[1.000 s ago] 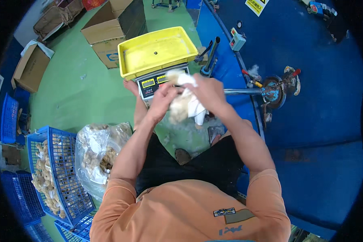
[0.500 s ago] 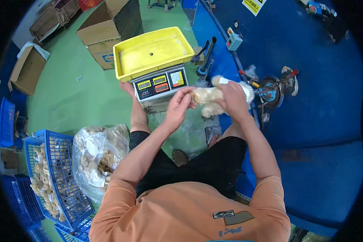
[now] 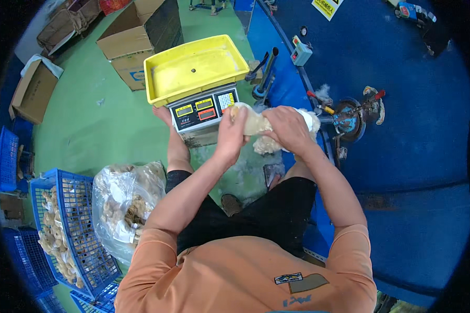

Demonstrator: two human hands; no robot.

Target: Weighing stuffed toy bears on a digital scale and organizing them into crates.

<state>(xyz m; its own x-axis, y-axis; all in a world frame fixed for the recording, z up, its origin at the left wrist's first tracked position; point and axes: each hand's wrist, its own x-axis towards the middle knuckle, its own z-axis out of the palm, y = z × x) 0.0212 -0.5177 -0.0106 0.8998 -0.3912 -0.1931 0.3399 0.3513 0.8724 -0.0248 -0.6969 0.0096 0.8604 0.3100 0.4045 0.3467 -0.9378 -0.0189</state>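
A cream plush toy is stretched between my two hands, in front of the scale. My left hand is closed around its left end, thumb on top. Over the toy's middle and right part my right hand is wrapped, fingers curled round the plush. A fluffy limb hangs below, and a white piece shows beyond my right hand. The toy's right end is beside a metal nozzle on the blue machine; whether the nozzle is inside it I cannot tell.
A yellow tray rests on a digital scale ahead. To my left stand a blue crate of plush pieces and a clear plastic bag of more. A cardboard box stands farther off; the blue machine fills the right.
My left hand has tightened round the toy's left end and turned upward. My right hand has shifted slightly left along the toy, with its fingers curled more.
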